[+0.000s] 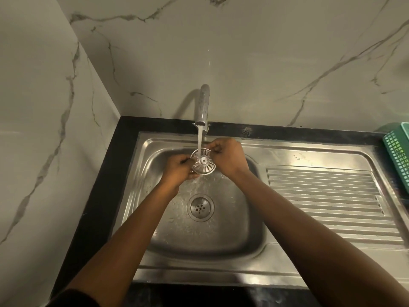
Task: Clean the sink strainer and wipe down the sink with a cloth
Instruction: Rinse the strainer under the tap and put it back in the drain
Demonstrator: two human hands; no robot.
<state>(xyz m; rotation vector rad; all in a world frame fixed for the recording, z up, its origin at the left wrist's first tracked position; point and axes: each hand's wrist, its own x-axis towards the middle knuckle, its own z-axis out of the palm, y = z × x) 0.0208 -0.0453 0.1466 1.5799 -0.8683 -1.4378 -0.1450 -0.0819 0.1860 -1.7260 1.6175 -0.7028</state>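
Note:
A round metal sink strainer (203, 161) with slotted sides is held under the water running from the tap (203, 107). My left hand (178, 170) grips its left edge and my right hand (229, 157) pinches its right edge. Both hands hover over the back of the steel sink basin (239, 229). Water splashes down toward the open drain (200, 208). No cloth is visible.
A ribbed steel draining board (332, 200) lies to the right of the basin. A green plastic basket (398, 151) stands at the far right edge. Black counter (106, 173) frames the sink, with marble walls behind and to the left.

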